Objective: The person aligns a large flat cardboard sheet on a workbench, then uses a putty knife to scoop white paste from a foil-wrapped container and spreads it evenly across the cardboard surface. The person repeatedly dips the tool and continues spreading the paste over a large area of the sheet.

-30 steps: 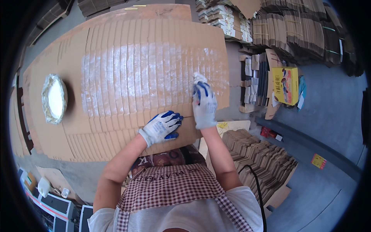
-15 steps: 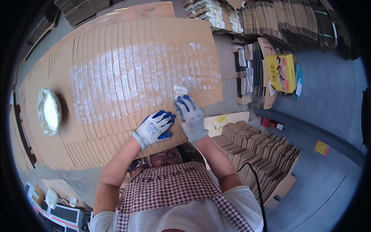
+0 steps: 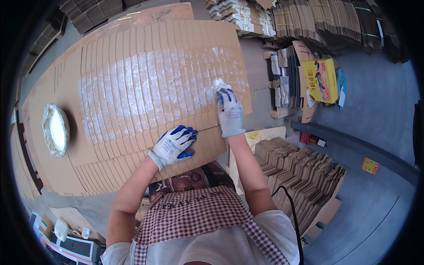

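Note:
Overlapping strips of brown cardboard [image 3: 145, 37] lie fanned out across the work table. Over their middle runs a broad, shiny, whitish wet-looking band [image 3: 145, 88]. My right hand [image 3: 231, 115], in a white glove with blue fingertips, grips a white wad [image 3: 218, 84] against the right part of that band; whether it is cloth or sponge I cannot tell. Gloved the same way, my left hand [image 3: 172, 148] rests flat on the near cardboard edge, fingers apart. At the left sits a plastic-lined bowl [image 3: 47, 117] with white contents.
Folded cardboard [image 3: 291, 176] is stacked close by my right arm. Beyond the table's right end stand a yellow printed box [image 3: 320, 81] and more stacked cardboard [image 3: 304, 20]. A dark cable [image 3: 291, 203] hangs beside my right elbow. Electronic equipment [image 3: 73, 247] shows at lower left.
My right hand has moved away from me and slightly right, carrying the white wad farther up the shiny band. My left hand stays in nearly the same place.

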A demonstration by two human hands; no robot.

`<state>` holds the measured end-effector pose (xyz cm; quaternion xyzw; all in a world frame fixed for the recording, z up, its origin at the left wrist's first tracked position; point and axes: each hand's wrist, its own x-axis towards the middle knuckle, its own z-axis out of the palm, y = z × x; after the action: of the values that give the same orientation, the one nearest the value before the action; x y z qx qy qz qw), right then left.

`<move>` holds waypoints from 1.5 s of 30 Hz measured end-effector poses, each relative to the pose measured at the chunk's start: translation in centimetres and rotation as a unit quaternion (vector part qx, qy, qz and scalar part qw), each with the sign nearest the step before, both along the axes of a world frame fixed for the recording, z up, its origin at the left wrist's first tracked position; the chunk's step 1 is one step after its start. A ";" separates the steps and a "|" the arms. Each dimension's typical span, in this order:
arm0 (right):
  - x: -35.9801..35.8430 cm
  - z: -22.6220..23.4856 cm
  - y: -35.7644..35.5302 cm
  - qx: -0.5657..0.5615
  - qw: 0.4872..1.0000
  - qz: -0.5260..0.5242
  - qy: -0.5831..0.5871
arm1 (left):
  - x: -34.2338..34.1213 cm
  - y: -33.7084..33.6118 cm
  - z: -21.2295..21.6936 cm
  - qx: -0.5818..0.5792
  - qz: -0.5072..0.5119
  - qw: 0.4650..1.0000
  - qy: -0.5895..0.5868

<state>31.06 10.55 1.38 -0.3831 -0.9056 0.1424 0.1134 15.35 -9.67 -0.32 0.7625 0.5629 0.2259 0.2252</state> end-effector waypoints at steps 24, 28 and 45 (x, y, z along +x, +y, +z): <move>0.0 3.0 -1.9 -0.025 0.999 -0.009 0.038 | 0.0 -0.3 -0.3 0.016 0.014 1.000 -0.013; 1.3 4.0 -6.9 -0.066 0.991 0.119 0.017 | 0.3 -0.4 -0.8 0.017 0.016 1.000 -0.004; 4.2 1.3 -3.5 -0.013 0.995 0.079 -0.064 | 0.0 0.1 0.2 0.013 0.007 1.000 -0.012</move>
<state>35.27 7.05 2.67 -0.3205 -0.9363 0.1382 0.0391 15.40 -9.54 -0.14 0.7585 0.5628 0.2440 0.2199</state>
